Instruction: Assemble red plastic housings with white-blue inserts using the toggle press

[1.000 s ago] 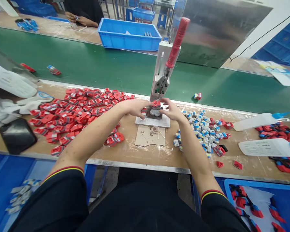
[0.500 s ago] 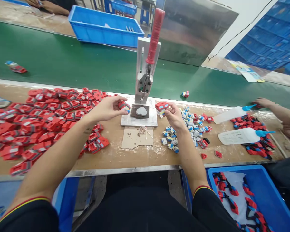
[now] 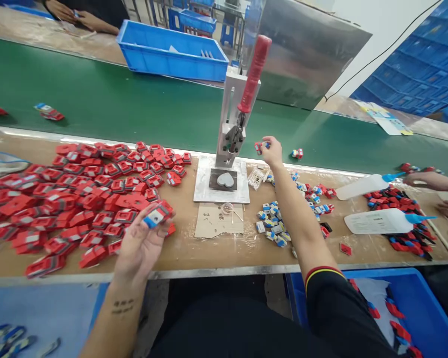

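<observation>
Two hands at work, items entered from largest to smallest.

Conveyor belt (image 3: 134, 107): green, running just beyond the right hand; a small assembled part (image 3: 296, 153) lies on it a little right of that hand, apparently where finished pieces go.

Table (image 3: 216, 243): wooden, under both hands, carrying stock within arm's reach.

Red parts heap (image 3: 78, 199): spread left of and beyond the left hand, close enough to draw from without stretching.

Hand press (image 3: 242, 99): red lever upright, standing between the two hands; its heart-shaped fixture (image 3: 224, 180) sits bare, left of and nearer than the right hand.

Glue bottles (image 3: 381, 221): lying on their sides well right of the right hand, beside another person's hand (image 3: 423, 179).

Small blue-and-white pieces (image 3: 272, 223): scattered beside the right forearm, on the feeding side for that hand.

Left hand (image 3: 142, 246): palm up near the table edge, fingers closed on a red-and-blue part (image 3: 155, 215), probably turned up for inspection.

Right hand (image 3: 272, 151): stretched to the belt's edge, fingertips pinched on a small red-and-blue piece (image 3: 261, 146) held just left of it.
</observation>
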Tool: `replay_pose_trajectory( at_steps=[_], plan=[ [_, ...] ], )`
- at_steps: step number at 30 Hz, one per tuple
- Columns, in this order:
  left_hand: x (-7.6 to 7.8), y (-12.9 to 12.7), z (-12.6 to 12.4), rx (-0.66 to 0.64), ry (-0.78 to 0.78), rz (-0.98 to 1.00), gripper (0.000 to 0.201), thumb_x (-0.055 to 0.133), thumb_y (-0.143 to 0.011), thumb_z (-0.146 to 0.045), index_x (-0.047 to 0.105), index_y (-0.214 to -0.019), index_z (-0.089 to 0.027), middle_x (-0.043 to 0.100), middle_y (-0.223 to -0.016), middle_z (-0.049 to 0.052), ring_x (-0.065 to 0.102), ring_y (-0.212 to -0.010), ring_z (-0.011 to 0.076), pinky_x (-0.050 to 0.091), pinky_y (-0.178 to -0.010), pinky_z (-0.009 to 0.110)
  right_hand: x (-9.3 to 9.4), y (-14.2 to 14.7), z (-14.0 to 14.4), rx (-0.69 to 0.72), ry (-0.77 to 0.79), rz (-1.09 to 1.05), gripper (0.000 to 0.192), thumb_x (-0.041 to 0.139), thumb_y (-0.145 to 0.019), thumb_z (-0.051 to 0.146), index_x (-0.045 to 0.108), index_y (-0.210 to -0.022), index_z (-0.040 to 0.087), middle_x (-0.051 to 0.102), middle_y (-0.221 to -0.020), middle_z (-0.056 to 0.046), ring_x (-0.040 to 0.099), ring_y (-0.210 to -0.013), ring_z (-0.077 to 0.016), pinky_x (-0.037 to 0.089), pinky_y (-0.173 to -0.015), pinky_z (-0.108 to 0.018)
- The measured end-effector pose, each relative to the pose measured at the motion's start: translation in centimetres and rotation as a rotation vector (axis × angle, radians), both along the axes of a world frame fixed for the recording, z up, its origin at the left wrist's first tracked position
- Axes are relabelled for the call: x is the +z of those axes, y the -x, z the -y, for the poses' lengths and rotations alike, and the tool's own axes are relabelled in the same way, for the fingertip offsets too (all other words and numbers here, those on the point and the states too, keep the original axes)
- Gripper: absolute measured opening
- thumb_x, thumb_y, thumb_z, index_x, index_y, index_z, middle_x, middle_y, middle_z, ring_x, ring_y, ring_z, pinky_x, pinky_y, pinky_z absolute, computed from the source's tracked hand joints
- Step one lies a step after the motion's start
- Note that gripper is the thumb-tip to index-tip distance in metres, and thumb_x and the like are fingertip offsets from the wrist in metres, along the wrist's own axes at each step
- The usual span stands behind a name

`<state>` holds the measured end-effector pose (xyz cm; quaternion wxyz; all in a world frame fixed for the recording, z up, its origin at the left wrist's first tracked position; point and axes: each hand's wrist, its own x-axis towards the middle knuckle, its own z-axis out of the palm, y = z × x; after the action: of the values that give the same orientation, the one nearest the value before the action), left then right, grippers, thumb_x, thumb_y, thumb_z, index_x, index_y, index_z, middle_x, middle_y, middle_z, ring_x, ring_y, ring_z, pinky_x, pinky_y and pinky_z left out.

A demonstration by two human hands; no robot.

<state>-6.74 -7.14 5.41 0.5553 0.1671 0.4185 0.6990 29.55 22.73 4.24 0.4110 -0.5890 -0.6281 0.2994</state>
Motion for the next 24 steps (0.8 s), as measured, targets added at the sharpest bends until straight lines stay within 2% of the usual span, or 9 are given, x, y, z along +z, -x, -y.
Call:
replay_pose_trajectory(
  at_steps=[2,5,10,12,14,16,18,20,24],
  plan=[
    [-0.6,0.0,2.1,0.057,0.036,0.024,0.058,0.107,-0.051,-0.042,0.083,-0.099,-0.020,0.085,-0.099,0.005,0.084,-0.091,0.0217,0.069,-0.082,0.020,-0.2,1.5,-2.0,0.016,0.001,0.149,0.024,0.064,-0.080,0.012,0.066,-0.102,0.020,0.075,-0.113,-0.014,0.065,-0.120,-0.0296,0.051,-0.112,-0.048],
    [-1.4,0.6,5.0,0.108,0.104,0.050,0.059,0.107,-0.052,-0.038,0.082,-0.102,-0.022,0.085,-0.101,0.005,0.084,-0.087,0.0198,0.069,-0.077,0.018,-0.4,2.5,-2.8,0.072,0.015,0.336,0.031,0.062,-0.072,0.005,0.069,-0.100,0.017,0.077,-0.109,-0.016,0.065,-0.120,-0.0328,0.047,-0.117,-0.052],
    [-2.4,2.1,7.1,0.116,0.136,0.049,0.057,0.105,-0.056,-0.027,0.081,-0.108,-0.027,0.083,-0.098,0.002,0.083,-0.087,0.0192,0.068,-0.071,0.015,0.1,0.5,-0.1,0.134,-0.088,0.503,0.056,0.057,-0.079,0.008,0.062,-0.135,0.008,0.063,-0.145,-0.026,0.055,-0.138,-0.0389,0.038,-0.125,-0.063],
    [-2.5,2.0,6.5,0.089,0.096,0.040,0.058,0.104,-0.059,-0.026,0.079,-0.112,-0.028,0.083,-0.100,0.001,0.083,-0.088,0.0183,0.068,-0.073,0.017,0.4,0.0,2.2,0.208,-0.109,0.536,0.049,0.060,-0.083,0.014,0.064,-0.133,0.012,0.066,-0.141,-0.024,0.058,-0.135,-0.0397,0.040,-0.123,-0.065],
    [-2.5,1.4,5.2,0.024,0.040,0.037,0.058,0.103,-0.062,-0.027,0.078,-0.115,-0.030,0.082,-0.101,0.001,0.082,-0.088,0.0168,0.068,-0.076,0.018,0.3,0.5,4.9,0.388,-0.105,0.556,0.041,0.067,-0.085,0.021,0.069,-0.125,0.018,0.072,-0.134,-0.018,0.064,-0.127,-0.0370,0.049,-0.117,-0.062],
    [-2.4,0.5,3.6,-0.055,-0.024,0.031,0.056,0.102,-0.065,-0.030,0.077,-0.115,-0.030,0.082,-0.103,0.001,0.081,-0.087,0.0160,0.068,-0.077,0.020,0.1,2.0,7.2,0.626,-0.126,0.573,0.045,0.072,-0.086,0.027,0.068,-0.131,0.025,0.070,-0.143,-0.012,0.064,-0.131,-0.0347,0.051,-0.116,-0.060],
    [-2.4,-0.4,2.0,-0.126,-0.061,-0.004,0.052,0.101,-0.068,-0.033,0.075,-0.113,-0.031,0.081,-0.104,0.001,0.081,-0.087,0.0160,0.068,-0.076,0.021,-0.2,3.9,8.7,0.797,-0.156,0.595,0.056,0.071,-0.089,0.028,0.061,-0.144,0.028,0.059,-0.159,-0.010,0.056,-0.143,-0.0345,0.047,-0.120,-0.062],
    [-2.2,-1.0,0.5,-0.181,-0.080,-0.063,0.050,0.100,-0.070,-0.034,0.073,-0.113,-0.031,0.081,-0.108,0.002,0.081,-0.089,0.0178,0.068,-0.077,0.025,-0.2,5.6,9.2,0.842,-0.145,0.621,0.060,0.069,-0.091,0.026,0.057,-0.149,0.028,0.057,-0.161,-0.010,0.054,-0.145,-0.0350,0.045,-0.121,-0.064],
    [-1.7,-0.9,-2.6,-0.263,-0.129,-0.194,0.060,0.101,-0.068,-0.037,0.069,-0.119,-0.028,0.079,-0.112,0.005,0.080,-0.096,0.0208,0.068,-0.085,0.032,-0.2,7.1,9.1,0.774,-0.109,0.653,0.049,0.073,-0.090,0.030,0.066,-0.138,0.024,0.070,-0.141,-0.014,0.062,-0.131,-0.0370,0.050,-0.114,-0.061]
  ],
)
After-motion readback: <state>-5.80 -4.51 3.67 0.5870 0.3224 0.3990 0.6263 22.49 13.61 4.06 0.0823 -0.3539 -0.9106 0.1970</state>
